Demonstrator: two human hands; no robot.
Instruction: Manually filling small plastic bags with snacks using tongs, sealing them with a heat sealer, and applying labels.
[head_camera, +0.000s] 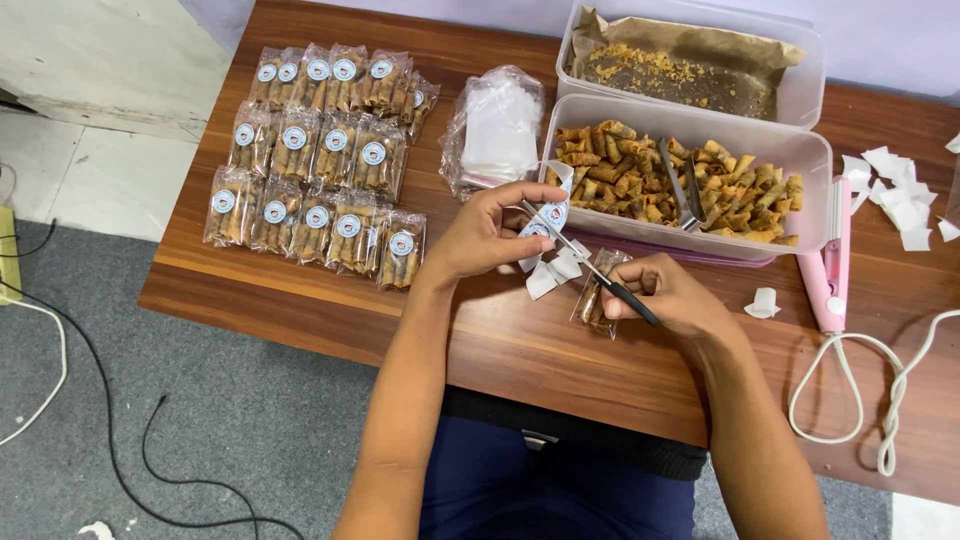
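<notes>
Wooden tabletop (300, 290) lies under your hands; your right hand (675, 295) grasps black-handled scissors (590, 265) over a small snack packet (592, 300); your left hand (490, 232) pinches a round-sticker strip (553, 215); beyond, the clear tub (700, 235) holds rolled snacks (625, 180).

Bare forearms, sleeveless as far as visible; dark blue trousers (520, 490).

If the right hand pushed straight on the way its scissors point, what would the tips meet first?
The right hand aims the scissors up and to the left. Their tips already reach the sticker strip pinched in the left hand, so probably that strip, then the fingers; depth is unclear.
</notes>
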